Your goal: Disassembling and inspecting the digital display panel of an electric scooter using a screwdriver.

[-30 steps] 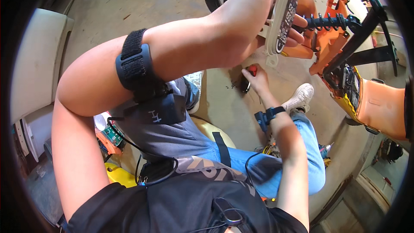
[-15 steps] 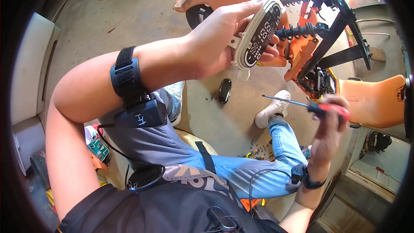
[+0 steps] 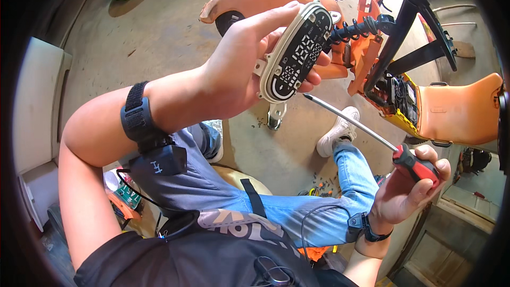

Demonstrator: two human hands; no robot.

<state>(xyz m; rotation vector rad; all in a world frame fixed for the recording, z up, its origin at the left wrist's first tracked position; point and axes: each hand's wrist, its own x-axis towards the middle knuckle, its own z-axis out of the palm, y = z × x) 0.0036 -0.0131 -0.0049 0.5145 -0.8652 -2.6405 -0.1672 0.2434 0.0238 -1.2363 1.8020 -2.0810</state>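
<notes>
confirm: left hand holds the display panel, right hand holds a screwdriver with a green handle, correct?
Not green: the head view shows a red and black handle on the screwdriver in the right hand. The left hand does hold the display panel.

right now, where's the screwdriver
In the head view, the screwdriver is in the right hand, right of centre, pointing up and left toward the oval display panel held in the left hand.

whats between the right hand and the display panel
In the head view, the screwdriver held in the right hand points across that stretch toward the display panel; a white shoe and floor show behind it.
</notes>
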